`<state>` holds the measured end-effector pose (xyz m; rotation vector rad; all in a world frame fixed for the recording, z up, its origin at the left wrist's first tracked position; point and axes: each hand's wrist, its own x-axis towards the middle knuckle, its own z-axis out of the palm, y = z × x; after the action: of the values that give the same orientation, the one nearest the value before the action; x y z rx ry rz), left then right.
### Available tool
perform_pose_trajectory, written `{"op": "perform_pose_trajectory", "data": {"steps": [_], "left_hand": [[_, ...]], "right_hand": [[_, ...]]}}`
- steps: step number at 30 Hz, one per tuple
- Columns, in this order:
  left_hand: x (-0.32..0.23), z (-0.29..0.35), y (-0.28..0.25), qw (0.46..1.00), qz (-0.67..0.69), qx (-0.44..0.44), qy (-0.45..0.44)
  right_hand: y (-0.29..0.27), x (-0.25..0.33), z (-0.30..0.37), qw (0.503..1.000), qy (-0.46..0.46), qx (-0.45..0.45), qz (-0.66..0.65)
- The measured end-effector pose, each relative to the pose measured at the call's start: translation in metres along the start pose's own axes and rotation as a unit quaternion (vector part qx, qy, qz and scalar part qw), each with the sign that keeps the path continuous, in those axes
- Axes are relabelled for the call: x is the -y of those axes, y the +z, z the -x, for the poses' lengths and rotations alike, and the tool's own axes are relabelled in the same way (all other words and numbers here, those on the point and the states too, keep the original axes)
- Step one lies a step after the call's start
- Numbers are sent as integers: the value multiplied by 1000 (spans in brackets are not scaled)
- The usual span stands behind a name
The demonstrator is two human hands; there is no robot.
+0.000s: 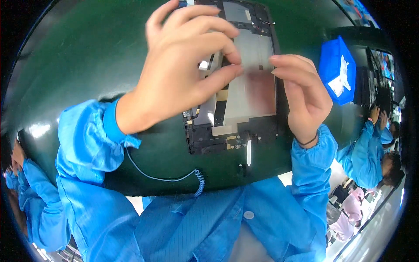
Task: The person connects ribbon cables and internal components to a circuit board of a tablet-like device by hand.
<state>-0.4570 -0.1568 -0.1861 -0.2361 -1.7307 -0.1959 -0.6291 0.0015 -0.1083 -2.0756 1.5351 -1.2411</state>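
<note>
An opened flat electronic device [262,105], like a large tablet with a black frame and a silver-grey inner plate, lies in front of me on the green table. Above its left half is my left hand [187,61], thumb and index fingertip brought together in a pinch. My right hand [305,87] hovers by the device's right edge, its fingers drawn together and pointing left. Whatever either pinch holds is too small or thin to make out. Dark flat cables [221,107] run along the plate, partly covered by my left hand. A small circuit board [238,142] shows at the near edge.
A blue plastic bin [330,56] with white pieces stands to the right. From the blue band [114,120] on my left wrist, a coiled blue cord [199,181] trails over the green table [87,56]. Co-workers in blue sleeves sit at both sides.
</note>
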Motion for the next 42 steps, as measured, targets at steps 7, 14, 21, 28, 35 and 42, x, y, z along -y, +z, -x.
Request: {"op": "perform_pose_trajectory", "data": {"steps": [7, 14, 21, 28, 35, 42], "left_hand": [[-39, -37, -28, 833, -179, 363, -376], [-37, -31, -16, 968, -48, 137, -203], [-61, -38, -49, 925, -143, 293, -198], [-62, -38, -68, 935, -112, 330, 55], [-59, -46, -68, 903, -44, 422, 75], [-65, -57, -65, 914, 51, 394, 80]], "right_hand": [[10, 5, 5, 995, 72, 37, -64], [25, 23, 5, 902, 222, -54, -367], [41, 10, 10, 955, 130, -1, -266], [50, 13, 12, 990, -4, 13, -140], [54, 5, 14, 998, -13, -27, -57], [47, 6, 12, 987, 30, 41, -155]]}}
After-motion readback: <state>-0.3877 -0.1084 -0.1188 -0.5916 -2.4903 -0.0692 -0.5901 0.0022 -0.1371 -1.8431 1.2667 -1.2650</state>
